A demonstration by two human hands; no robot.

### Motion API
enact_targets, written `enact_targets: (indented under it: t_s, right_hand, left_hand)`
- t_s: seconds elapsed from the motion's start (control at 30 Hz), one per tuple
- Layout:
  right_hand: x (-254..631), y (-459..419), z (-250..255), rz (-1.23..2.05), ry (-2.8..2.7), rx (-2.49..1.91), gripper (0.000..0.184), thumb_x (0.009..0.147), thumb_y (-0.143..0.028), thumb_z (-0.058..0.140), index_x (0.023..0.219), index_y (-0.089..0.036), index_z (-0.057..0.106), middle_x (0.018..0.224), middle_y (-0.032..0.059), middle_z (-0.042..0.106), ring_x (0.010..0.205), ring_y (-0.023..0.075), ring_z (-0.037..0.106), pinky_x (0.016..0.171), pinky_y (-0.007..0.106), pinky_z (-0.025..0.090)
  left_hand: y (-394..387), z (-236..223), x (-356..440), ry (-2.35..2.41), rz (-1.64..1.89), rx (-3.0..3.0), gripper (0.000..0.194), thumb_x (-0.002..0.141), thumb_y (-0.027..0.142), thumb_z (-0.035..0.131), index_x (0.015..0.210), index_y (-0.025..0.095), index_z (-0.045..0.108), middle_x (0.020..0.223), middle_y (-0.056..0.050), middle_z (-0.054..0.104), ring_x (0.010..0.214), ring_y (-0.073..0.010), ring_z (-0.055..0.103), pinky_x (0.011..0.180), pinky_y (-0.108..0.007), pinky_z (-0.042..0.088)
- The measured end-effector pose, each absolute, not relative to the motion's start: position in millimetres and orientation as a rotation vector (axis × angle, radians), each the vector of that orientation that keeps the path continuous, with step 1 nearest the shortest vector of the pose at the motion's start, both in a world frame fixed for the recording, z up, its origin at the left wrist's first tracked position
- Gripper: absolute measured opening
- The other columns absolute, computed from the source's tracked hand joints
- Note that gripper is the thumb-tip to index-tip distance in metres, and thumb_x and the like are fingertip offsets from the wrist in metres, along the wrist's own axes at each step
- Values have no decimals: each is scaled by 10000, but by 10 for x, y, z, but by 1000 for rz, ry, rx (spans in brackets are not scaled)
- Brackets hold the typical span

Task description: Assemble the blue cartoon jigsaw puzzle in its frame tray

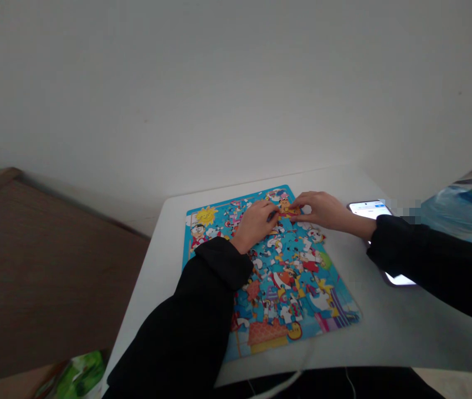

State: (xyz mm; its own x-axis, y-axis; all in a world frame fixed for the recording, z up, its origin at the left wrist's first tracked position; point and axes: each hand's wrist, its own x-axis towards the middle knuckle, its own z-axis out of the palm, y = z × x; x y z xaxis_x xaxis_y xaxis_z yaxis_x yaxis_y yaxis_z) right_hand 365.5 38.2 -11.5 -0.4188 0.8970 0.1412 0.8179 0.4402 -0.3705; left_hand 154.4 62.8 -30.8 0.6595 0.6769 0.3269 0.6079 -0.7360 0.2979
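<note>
A colourful cartoon jigsaw puzzle (pixel 290 288) in a blue frame lies on a white table (pixel 385 327). Many pieces sit loosely on it. My left hand (pixel 256 221) rests on the upper middle of the puzzle, fingers curled down onto the pieces. My right hand (pixel 319 209) reaches in from the right and meets it, fingertips pinched on a small red and yellow puzzle piece (pixel 286 209) near the top edge. Both arms wear black sleeves.
A lit phone (pixel 369 209) lies on the table right of the puzzle, partly under my right sleeve. A large clear water bottle (pixel 464 213) lies at the far right. A white wall stands behind, brown floor at left, a green bag (pixel 78 377) at bottom left.
</note>
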Motion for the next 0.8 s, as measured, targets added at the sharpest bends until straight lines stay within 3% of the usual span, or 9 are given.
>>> enact_targets:
  t_s: [0.2,0.33,0.47,0.67,0.8]
  right_hand:
    - [3677,453,-179,628,-2083,-1556,418,678,-370,736,1056,-199,680,803,37,692,714,170,629,679,306,498]
    - [3670,510,-154,968,-1829,-1659,229,712,-342,691,883,-192,720,670,24,680,562,132,597,516,260,484]
    - [3617,517,-110,1158,-1545,-1669,165,759,-323,656,796,-173,713,758,72,717,607,128,630,486,222,486]
    - [3540,490,-142,1116,-1534,-1765,130,736,-300,686,722,-172,701,677,61,713,602,150,653,437,207,466]
    - [3515,473,-91,840,-1804,-1813,156,755,-320,658,689,-182,685,579,16,680,529,137,625,461,228,456]
  left_hand:
    - [635,-327,1545,1059,667,2722,79,878,194,565,897,176,640,940,-53,667,936,-197,611,860,-338,483]
    - [633,-337,1540,1052,683,2723,75,878,192,568,902,181,638,947,-49,669,938,-196,613,859,-338,485]
    - [634,-337,1540,1047,669,2718,101,889,201,557,928,183,649,970,-51,677,953,-193,614,876,-344,484]
    - [628,-323,1548,1039,682,2700,141,907,206,536,923,172,672,987,-48,694,969,-187,619,900,-332,477]
    - [624,-321,1549,1037,698,2690,174,909,288,549,928,172,679,982,-62,698,969,-196,627,890,-344,488]
